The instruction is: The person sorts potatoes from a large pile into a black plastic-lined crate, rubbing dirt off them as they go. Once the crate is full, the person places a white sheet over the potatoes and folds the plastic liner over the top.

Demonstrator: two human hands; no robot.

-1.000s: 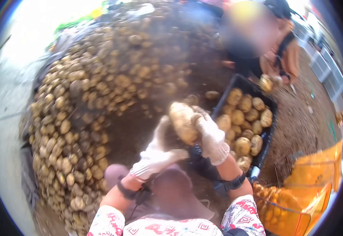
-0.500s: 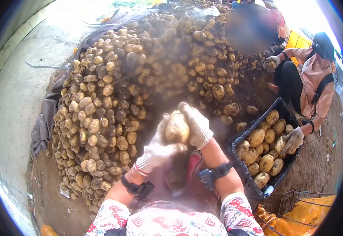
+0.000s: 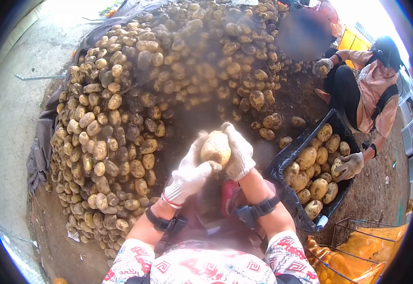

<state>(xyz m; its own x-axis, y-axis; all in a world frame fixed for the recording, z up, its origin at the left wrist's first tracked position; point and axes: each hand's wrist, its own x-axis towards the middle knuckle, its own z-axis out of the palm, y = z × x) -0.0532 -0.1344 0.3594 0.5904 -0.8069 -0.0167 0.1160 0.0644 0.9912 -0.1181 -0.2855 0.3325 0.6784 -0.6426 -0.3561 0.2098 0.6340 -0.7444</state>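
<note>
A large pale-brown potato is held up in front of my body between both hands. My left hand, in a white knit glove, grips its left and lower side, with the thumb reaching across underneath. On the right side, my right hand curls its gloved fingers against the potato. Both hands are closed on it. Beyond them rises a big heap of soil-dusted potatoes, nearest to my left hand.
To the right stands a black-lined crate holding several potatoes. A co-worker squats beside it, one gloved hand on its potatoes. An orange-lined wire frame is at lower right. Another person is farther back.
The view has shifted slightly, so the heap and crate sit a little further left. Both my hands still hold the potato, which looks slightly turned. The co-worker's hand stays at the crate.
</note>
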